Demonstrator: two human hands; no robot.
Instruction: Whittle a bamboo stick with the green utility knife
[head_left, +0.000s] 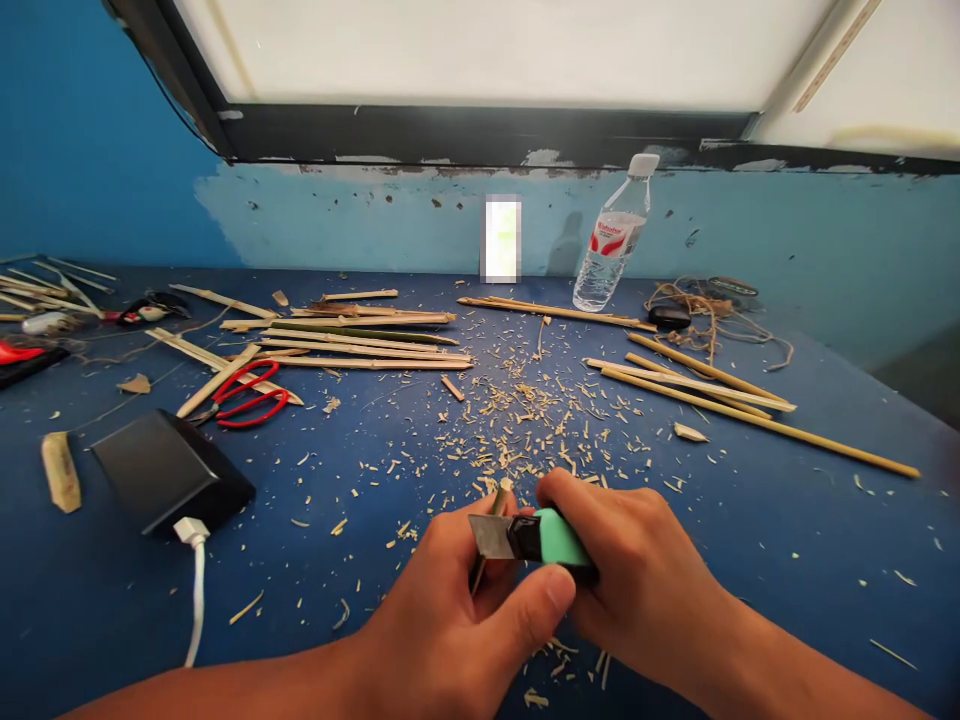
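Now, left to right:
Left hand [450,590]: fingers clenched on a thin pale bamboo stick [491,520], its long axis pointing up and away.
Knife [536,538]: one, mint-green handle, grey blade pointing left against the stick.
Right hand [637,580]: fingers wrapped round the knife handle, low over the blue tabletop [750,520].
Scissors [247,395]: one red pair, far left.

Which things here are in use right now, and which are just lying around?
In use: bamboo stick in left hand; green-handled knife in right hand.

Lying about: red scissors, water bottle, black power bank, twine, spare bamboo strips.
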